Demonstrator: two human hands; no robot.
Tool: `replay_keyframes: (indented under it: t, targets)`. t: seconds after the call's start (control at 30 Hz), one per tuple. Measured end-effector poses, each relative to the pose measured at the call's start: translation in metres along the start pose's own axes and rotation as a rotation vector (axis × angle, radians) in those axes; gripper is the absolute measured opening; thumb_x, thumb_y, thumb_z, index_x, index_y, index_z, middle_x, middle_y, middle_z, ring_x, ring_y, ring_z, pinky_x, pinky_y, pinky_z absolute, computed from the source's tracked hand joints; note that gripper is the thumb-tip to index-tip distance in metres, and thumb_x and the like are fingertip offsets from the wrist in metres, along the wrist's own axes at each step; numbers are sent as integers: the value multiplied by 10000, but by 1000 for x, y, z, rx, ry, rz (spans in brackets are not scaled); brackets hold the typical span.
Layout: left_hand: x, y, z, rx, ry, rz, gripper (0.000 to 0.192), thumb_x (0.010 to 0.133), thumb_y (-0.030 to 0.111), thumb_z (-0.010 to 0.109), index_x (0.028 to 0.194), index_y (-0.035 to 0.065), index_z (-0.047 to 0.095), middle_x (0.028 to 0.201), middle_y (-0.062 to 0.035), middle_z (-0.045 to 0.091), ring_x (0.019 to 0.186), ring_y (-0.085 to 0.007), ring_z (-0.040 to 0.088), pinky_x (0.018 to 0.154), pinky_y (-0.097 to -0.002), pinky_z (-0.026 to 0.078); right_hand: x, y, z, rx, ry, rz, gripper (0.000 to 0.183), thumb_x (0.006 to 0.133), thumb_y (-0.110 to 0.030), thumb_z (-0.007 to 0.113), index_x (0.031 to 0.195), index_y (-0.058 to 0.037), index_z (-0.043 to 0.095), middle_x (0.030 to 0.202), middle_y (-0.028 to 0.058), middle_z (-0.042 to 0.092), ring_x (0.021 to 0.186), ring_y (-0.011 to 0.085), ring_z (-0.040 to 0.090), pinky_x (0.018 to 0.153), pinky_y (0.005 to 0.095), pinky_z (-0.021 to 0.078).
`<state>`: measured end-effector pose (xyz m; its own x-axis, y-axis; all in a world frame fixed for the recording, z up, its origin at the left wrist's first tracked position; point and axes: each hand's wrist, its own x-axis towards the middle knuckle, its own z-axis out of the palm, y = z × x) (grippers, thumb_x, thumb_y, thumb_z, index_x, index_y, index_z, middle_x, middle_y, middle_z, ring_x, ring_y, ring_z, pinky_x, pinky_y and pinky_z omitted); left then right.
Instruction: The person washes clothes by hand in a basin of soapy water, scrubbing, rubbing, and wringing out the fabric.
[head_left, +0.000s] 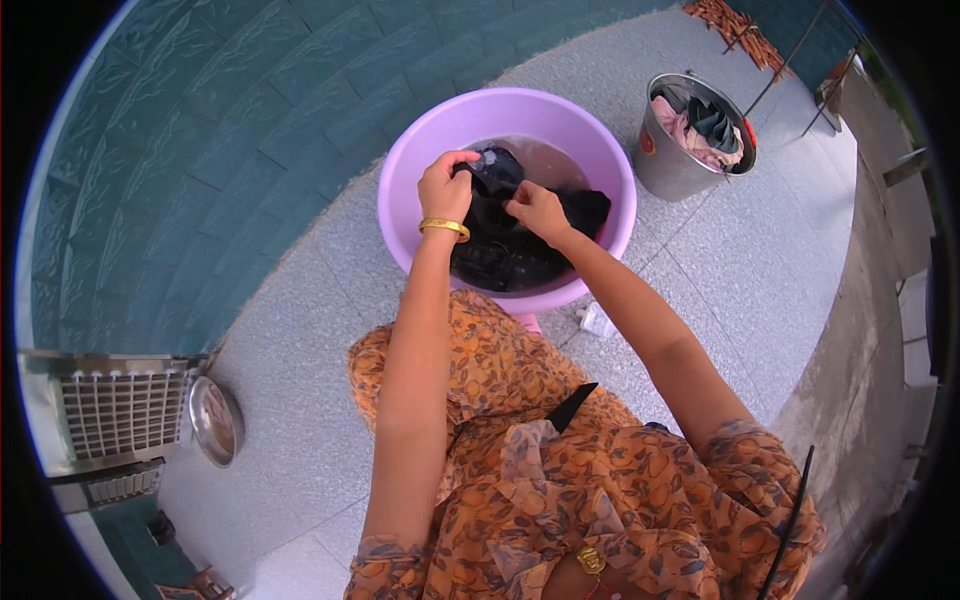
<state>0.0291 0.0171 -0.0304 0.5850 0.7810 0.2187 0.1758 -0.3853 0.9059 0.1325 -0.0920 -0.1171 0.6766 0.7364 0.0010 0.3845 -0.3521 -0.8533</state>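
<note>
Before me on the paved floor stands a round purple plastic basin (424, 135) with murky water (559, 161) in it. Dark wet cloth (510, 262) lies soaking there, partly under the surface. My left hand (448, 191), with a gold bangle at the wrist, pinches a raised piece of the dark cloth (495, 169) that carries some suds. My right hand (538, 212) grips the same cloth a little lower and to the right, fingers curled. Both hands are above the water, inside the rim.
A metal bucket (671, 165) holding pink and dark clothes stands right of the basin. On the floor by my right forearm lies a small white object (598, 321). A metal bowl (217, 421) is at the left, near a barred door (124, 405). The blue-green tiled wall (225, 150) runs along the left.
</note>
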Motion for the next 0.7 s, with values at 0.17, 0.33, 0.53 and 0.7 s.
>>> replay_keyframes:
  t: [0.17, 0.33, 0.53, 0.7]
  targets:
    - [9, -2, -23, 9, -2, -83, 230, 663, 15, 471, 821, 89, 621, 566, -35, 536, 525, -108, 521, 513, -255, 405, 16, 1, -30, 622, -222, 538, 138, 704, -167, 547, 766, -47, 520, 581, 43, 485, 460, 156, 531, 403, 291, 428]
    - [22, 15, -39, 177, 74, -207, 156, 669, 61, 526, 808, 88, 593, 614, -103, 553, 565, -192, 555, 611, -325, 457, 54, -20, -85, 299, 324, 228, 152, 690, -134, 490, 650, 0, 551, 577, 112, 556, 489, 211, 557, 459, 352, 443]
    - [53, 67, -76, 588, 93, 54, 169, 647, 113, 560, 806, 103, 617, 699, -122, 599, 750, -276, 576, 708, -364, 439, 72, -108, -130, -358, 575, -304, 181, 619, -157, 541, 673, 14, 516, 721, 175, 582, 699, 338, 569, 626, 411, 433]
    - [60, 82, -82, 443, 104, 23, 171, 651, 96, 540, 795, 108, 630, 679, -100, 599, 685, -245, 598, 651, -337, 460, 57, -122, -134, -840, -157, -237, 276, 606, -221, 589, 817, -44, 573, 835, 114, 603, 817, 311, 571, 673, 379, 449]
